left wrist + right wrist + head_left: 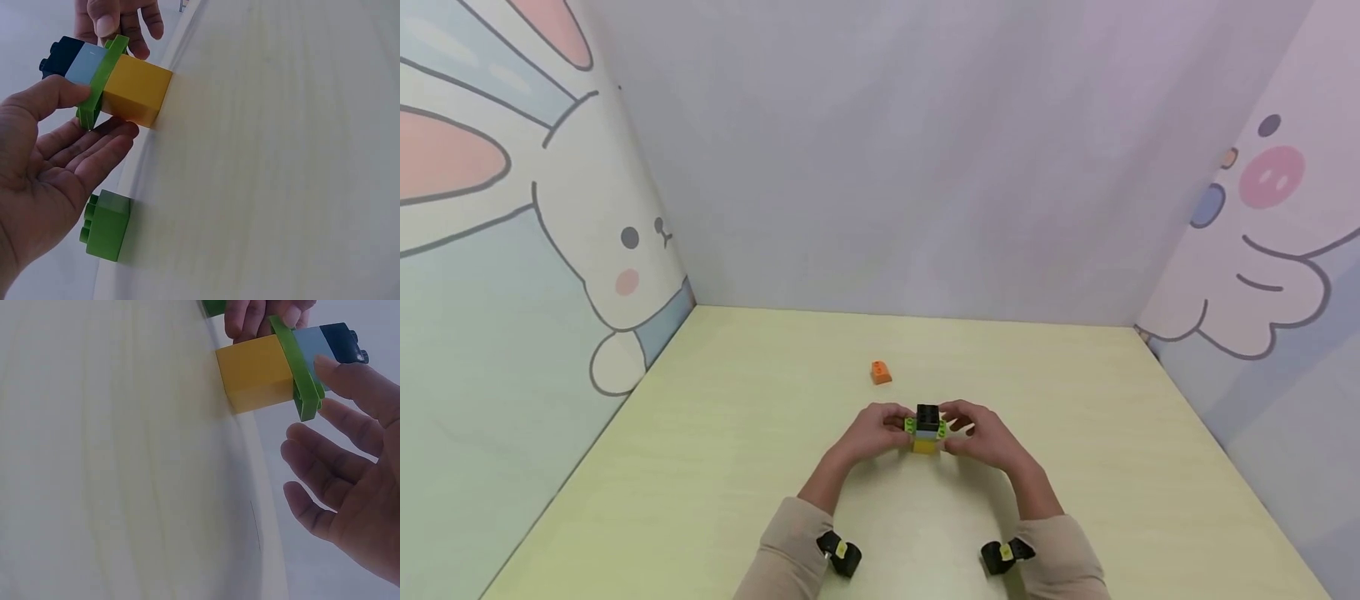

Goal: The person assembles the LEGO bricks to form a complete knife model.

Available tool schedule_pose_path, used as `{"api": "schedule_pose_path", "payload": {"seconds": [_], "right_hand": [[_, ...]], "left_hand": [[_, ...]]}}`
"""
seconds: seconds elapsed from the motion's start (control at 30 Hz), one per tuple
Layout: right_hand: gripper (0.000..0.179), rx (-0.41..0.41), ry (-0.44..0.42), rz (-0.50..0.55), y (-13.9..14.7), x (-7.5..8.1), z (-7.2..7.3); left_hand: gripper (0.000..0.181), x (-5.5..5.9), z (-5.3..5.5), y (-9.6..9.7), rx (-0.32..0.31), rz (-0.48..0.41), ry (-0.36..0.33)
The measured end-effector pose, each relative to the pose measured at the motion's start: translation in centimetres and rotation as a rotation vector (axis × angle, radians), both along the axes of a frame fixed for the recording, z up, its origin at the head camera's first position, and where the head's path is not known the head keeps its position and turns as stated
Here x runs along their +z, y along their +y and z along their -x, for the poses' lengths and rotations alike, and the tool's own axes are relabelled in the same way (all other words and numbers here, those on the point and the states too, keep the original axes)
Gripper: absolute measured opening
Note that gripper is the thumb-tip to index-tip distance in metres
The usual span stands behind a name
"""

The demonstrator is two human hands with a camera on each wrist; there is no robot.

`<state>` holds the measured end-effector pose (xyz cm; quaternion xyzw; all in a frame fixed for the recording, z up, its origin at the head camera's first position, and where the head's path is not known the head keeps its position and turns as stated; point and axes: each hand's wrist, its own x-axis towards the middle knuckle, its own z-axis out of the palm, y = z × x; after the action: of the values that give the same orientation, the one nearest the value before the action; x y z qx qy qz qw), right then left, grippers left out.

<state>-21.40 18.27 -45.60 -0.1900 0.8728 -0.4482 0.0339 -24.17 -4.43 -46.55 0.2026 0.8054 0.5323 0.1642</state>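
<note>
A small upright stack of toy building bricks (928,419) stands on the table between both hands. From the bottom it has a yellow brick (139,89), a wider lime-green plate (107,74), a light-blue brick (312,351) and a black brick (342,342) with studs on top. The left hand (877,432) pinches the plate's left end, thumb on one side and fingers on the other. Beside the plate's right end is the right hand (985,433), its fingers spread and loosely bent; whether its thumb touches the stack is unclear.
An orange brick (881,372) lies behind the stack, slightly left. A green brick (107,226) appears past the left hand in the left wrist view; I cannot make it out in the head view. Curtain-like walls border the pale table (760,375).
</note>
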Motion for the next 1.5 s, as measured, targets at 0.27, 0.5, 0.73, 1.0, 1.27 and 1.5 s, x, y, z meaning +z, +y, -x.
{"api": "schedule_pose_path", "payload": {"seconds": [0.27,0.5,0.73,1.0,1.27,1.5], "right_hand": [[0.04,0.047,-0.034,0.027,-0.3,-0.3,0.5],[0.033,0.074,-0.039,0.025,-0.8,-0.3,0.6],[0.027,0.07,0.009,-0.017,-0.8,-0.5,1.1],[0.026,0.057,-0.005,-0.034,-0.6,-0.6,1.3],[0.024,0.048,-0.013,-0.046,-0.6,-0.5,1.3],[0.021,0.063,0.012,-0.065,-0.6,-0.5,1.2]], "left_hand": [[0.029,0.0,0.2,0.0,0.001,0.002,-0.001],[0.027,0.6,-0.3,-0.1,-0.018,-0.007,0.017],[0.029,0.2,0.1,-0.2,-0.019,0.002,0.01],[0.028,0.0,0.1,0.1,-0.015,0.02,0.016],[0.033,0.4,-0.1,-0.1,-0.011,0.022,0.052],[0.043,1.3,-0.6,-0.9,0.047,0.031,0.117]]}}
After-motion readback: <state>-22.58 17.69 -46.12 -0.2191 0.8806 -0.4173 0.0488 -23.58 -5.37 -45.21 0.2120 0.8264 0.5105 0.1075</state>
